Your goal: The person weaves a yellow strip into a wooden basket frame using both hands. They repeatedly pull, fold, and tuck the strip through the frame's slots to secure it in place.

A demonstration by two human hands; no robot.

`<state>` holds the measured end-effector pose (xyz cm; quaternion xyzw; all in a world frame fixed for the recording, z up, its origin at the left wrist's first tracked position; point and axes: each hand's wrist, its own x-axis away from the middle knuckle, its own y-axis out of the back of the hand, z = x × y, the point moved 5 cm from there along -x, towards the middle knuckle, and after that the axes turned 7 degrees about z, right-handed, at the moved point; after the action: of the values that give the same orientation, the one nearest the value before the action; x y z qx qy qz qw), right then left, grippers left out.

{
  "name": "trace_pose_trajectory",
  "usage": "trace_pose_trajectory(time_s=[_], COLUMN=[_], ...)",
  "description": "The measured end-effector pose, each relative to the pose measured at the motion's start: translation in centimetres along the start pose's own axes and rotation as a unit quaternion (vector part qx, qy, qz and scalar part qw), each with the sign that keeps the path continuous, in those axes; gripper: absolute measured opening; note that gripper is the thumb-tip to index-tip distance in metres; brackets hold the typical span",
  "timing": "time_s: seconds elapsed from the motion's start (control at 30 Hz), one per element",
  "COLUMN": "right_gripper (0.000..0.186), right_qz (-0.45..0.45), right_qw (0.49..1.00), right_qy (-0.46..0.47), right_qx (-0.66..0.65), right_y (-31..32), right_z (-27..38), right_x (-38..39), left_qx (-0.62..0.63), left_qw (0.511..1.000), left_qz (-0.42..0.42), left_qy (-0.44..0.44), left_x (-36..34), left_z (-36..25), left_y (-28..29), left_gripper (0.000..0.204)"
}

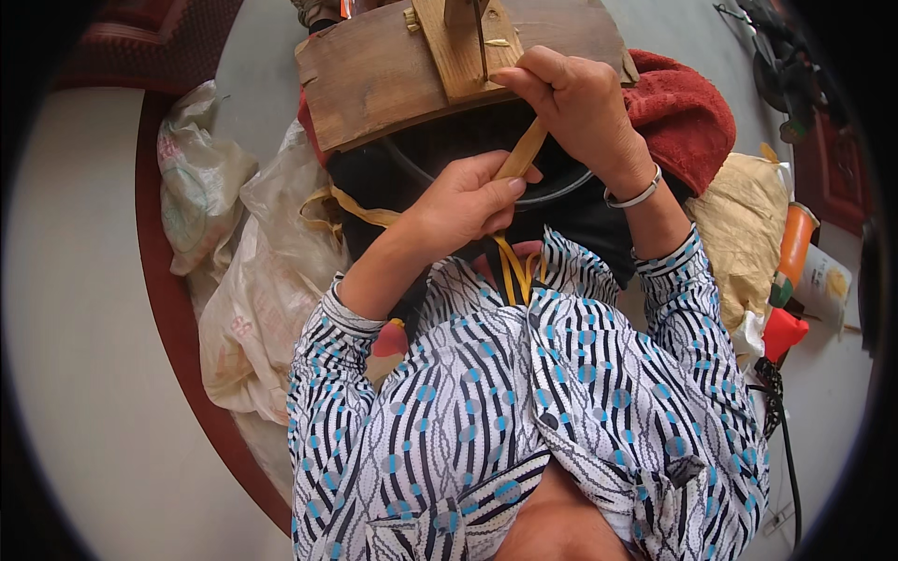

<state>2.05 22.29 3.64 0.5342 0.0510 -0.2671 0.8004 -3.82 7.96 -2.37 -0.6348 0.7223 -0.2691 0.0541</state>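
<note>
A flat, tan-yellow strip [524, 150] stretches between my two hands. My left hand [460, 204] is closed on it, with the thumb laid along its lower end. Higher up, my right hand [587, 110] grips the same strip, and a bracelet circles that wrist. Its thumb and forefinger meet close to a thin upright metal piece [484, 47]. That piece stands at a wooden block [456, 70] on a wide wooden board [360, 89]. A loose tan strip [360, 208] curls out left of my left wrist. Narrow yellow strips [513, 271] hang below my hands.
Whitish plastic sacks [271, 318] lie to the left. Red cloth [678, 122] bulges out right of the board. Farther right are a tan sack [744, 234], an orange cylindrical thing [795, 243] and a white container [823, 285]. Small pale scraps lie on the board.
</note>
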Motion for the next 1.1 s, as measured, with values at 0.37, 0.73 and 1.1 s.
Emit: trace_pose_trajectory(time_s=[0.37,0.73,1.1], right_gripper=[0.023,0.014,0.020], right_qz=[0.244,-0.097,0.090], right_qw=[0.659,0.968,0.888], right_qy=[-0.144,-0.098,-0.200], right_qx=[-0.696,-0.211,-0.405], right_y=[1.7,-1.6,-4.8], right_z=[8.1,1.1,-0.5], right_x=[5.1,4.2,7.5], left_qx=[-0.198,0.089,-0.613], left_qw=[0.919,0.959,0.667], left_qz=[-0.216,-0.153,-0.315], left_qy=[-0.263,-0.222,-0.282], left_x=[1.5,-2.3,0.9], left_z=[-4.6,-1.5,-0.9], left_y=[1.2,-2.4,-1.8], left_gripper=[0.036,0.027,0.027])
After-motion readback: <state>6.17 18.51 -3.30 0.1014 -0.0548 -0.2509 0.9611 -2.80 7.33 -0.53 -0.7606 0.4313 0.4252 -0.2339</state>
